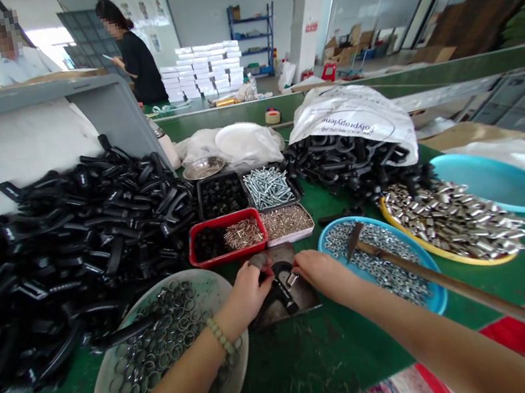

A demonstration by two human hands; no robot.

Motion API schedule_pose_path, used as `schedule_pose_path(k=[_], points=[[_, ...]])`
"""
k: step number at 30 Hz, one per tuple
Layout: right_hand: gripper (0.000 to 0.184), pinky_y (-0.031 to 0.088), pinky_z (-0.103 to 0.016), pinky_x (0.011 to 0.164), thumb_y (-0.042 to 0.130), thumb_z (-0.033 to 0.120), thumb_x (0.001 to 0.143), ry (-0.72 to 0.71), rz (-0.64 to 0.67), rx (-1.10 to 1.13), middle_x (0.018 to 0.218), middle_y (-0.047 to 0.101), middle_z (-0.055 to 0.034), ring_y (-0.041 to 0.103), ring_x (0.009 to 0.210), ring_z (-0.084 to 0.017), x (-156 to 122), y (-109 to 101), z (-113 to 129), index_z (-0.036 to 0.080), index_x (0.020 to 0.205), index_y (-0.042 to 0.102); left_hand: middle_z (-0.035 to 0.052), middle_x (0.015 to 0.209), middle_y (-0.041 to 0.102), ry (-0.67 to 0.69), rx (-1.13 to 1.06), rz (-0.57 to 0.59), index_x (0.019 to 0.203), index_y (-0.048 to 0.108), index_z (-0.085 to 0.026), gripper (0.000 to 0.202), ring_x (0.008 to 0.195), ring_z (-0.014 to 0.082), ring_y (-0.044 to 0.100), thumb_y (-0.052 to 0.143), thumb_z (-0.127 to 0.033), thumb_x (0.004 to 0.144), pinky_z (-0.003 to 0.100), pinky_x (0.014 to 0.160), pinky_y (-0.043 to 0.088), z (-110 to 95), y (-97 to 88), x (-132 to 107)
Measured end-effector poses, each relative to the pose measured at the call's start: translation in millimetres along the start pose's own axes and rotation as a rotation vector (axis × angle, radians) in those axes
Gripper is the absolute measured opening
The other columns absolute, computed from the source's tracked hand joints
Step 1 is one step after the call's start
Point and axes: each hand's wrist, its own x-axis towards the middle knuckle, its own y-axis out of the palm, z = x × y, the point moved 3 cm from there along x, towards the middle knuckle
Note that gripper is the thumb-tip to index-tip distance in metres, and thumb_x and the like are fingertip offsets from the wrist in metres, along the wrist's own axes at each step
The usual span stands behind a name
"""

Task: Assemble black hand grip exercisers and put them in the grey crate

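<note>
My left hand (252,288), with a beaded bracelet on its wrist, has its fingers closed around a black plastic handle (288,299). The handle lies over a dark metal plate (308,300) on the table. Opposite it, my right hand (320,270) pinches at a small silver metal sleeve (292,279) beside the handle's curved end. Its fingertips are partly hidden. A white basin (241,363) of metal rings is under my left forearm. Close to my right forearm is a blue basin (444,300) of small nuts, with a hammer (422,270) lying across it.
Black handles (109,223) are heaped at the left by a grey crate (119,106). Ahead are a red tray (232,256) of small parts and a tray of screws (268,187). Silver sleeves fill a yellow-rimmed basin (456,256). Two people stand beyond the table.
</note>
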Motion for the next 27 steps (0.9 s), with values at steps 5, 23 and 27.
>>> schedule_pose_path(k=[5, 23, 27], points=[[0.015, 0.044, -0.032, 0.073, 0.047, 0.019, 0.092, -0.059, -0.021, -0.176, 0.085, 0.063, -0.0100, 0.060, 0.083, -0.022, -3, 5, 4, 0.014, 0.087, 0.061, 0.0079, 0.097, 0.063, -0.026, 0.028, 0.025, 0.095, 0.057, -0.014, 0.014, 0.094, 0.0187, 0.058, 0.053, -0.014, 0.081, 0.034, 0.090, 0.044, 3, 3.4, 1], [0.025, 0.046, -0.041, 0.078, 0.047, 0.027, 0.091, 0.444, -0.001, -0.366, 0.101, 0.065, -0.0169, 0.061, 0.097, -0.031, -83, -19, -126, 0.011, 0.105, 0.059, 0.0077, 0.094, 0.063, 0.345, 0.586, 0.175, 0.080, 0.065, -0.015, 0.022, 0.100, 0.0211, 0.054, 0.045, -0.018, 0.091, 0.038, 0.090, 0.047, -15, 16.7, -3], [0.034, 0.047, -0.034, 0.067, 0.026, 0.032, 0.098, 0.478, -0.075, -0.073, 0.101, 0.067, -0.0144, 0.067, 0.081, -0.025, -77, -24, -73, 0.016, 0.117, 0.050, 0.0095, 0.112, 0.061, 0.320, 0.520, 0.102, 0.096, 0.066, -0.015, 0.021, 0.109, 0.0220, 0.053, 0.050, -0.026, 0.090, 0.041, 0.099, 0.044, -2, 11.7, -15]])
